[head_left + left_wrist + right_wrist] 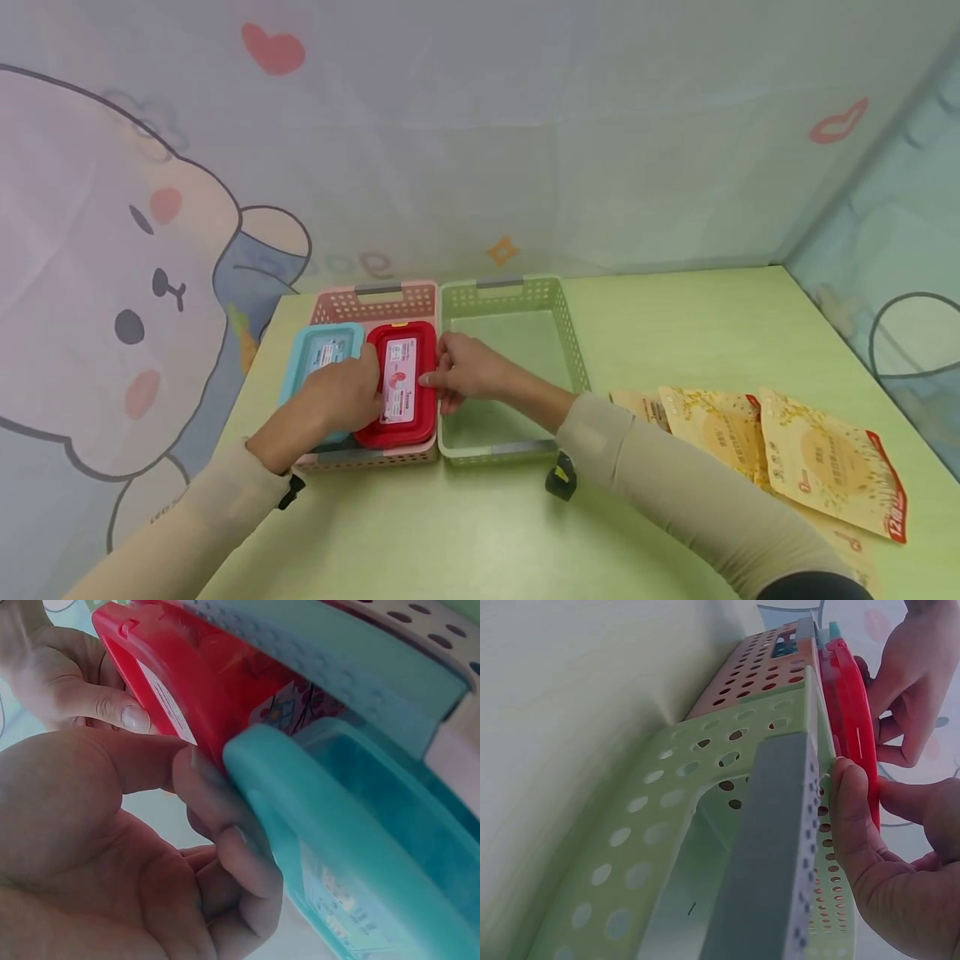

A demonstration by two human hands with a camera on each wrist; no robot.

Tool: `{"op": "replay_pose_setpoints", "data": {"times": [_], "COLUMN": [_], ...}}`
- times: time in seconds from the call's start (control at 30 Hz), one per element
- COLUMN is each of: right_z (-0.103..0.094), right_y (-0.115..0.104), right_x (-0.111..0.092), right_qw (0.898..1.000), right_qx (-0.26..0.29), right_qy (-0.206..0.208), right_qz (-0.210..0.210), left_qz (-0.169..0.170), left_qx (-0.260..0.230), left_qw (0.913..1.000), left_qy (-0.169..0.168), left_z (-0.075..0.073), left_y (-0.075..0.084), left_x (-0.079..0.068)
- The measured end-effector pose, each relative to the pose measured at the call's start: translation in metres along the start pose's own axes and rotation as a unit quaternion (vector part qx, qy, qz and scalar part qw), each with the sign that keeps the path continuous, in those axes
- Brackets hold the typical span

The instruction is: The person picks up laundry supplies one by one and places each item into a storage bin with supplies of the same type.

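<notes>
A red lidded plastic container (422,383) with a white and pink label sits in the pink basket (322,310). My right hand (472,368) pinches its right rim, thumb on the lid and fingers over the outer side. At the left edge, my left hand (343,400) grips the red container with curled fingers, in the gap beside a teal lidded container (352,847). Part of the left fingers' contact is hidden. The teal container (303,346) lies left of the red one, partly covered by the left hand.
A green basket (573,350) stands against the pink basket's right side, its grey handle (769,847) close to the right wrist camera. Several yellow packets (828,458) lie at the table's right, partly behind the right sleeve. A printed cloth (480,167) hangs behind the table.
</notes>
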State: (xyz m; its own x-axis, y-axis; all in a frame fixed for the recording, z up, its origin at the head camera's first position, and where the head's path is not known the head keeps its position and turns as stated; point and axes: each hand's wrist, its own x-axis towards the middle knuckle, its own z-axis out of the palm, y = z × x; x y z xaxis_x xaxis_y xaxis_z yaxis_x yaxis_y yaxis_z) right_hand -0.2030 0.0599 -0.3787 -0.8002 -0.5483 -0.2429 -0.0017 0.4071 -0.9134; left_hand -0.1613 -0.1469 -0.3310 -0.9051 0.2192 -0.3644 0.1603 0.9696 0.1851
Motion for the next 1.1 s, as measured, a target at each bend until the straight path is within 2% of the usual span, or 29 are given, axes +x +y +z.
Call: {"op": "replay_pose_setpoints", "data": {"times": [0.2,0.43,0.77,0.93,1.1], "right_z": [0.0003,0.0007,0.0025,0.0030,0.0027], "right_y": [0.0025,0.0034,0.0041,0.0035,0.0031], "right_x": [-0.0007,-0.0014,-0.0022,-0.0041,-0.0049], "right_qw": [1.000,1.000,1.000,1.000,1.000], "right_qx": [0.003,-0.010,-0.014,-0.014,-0.014], "right_qy": [-0.003,0.006,0.010,0.011,0.014], "right_qz": [-0.007,-0.011,-0.016,-0.020,-0.012], "left_qz": [0.001,0.016,0.013,0.001,0.003], "left_qx": [0.000,0.006,0.005,0.002,0.004], "left_qw": [1.0000,0.9997,0.9999,1.0000,1.0000], "left_qy": [0.001,0.015,0.010,0.004,0.004], "left_z": [0.0030,0.0022,0.0023,0.0034,0.0022], "left_y": [-0.0008,-0.0010,-0.0016,-0.0018,-0.0014], "left_x": [0.0009,-0.0002,0.0008,0.0021,0.0032]}}
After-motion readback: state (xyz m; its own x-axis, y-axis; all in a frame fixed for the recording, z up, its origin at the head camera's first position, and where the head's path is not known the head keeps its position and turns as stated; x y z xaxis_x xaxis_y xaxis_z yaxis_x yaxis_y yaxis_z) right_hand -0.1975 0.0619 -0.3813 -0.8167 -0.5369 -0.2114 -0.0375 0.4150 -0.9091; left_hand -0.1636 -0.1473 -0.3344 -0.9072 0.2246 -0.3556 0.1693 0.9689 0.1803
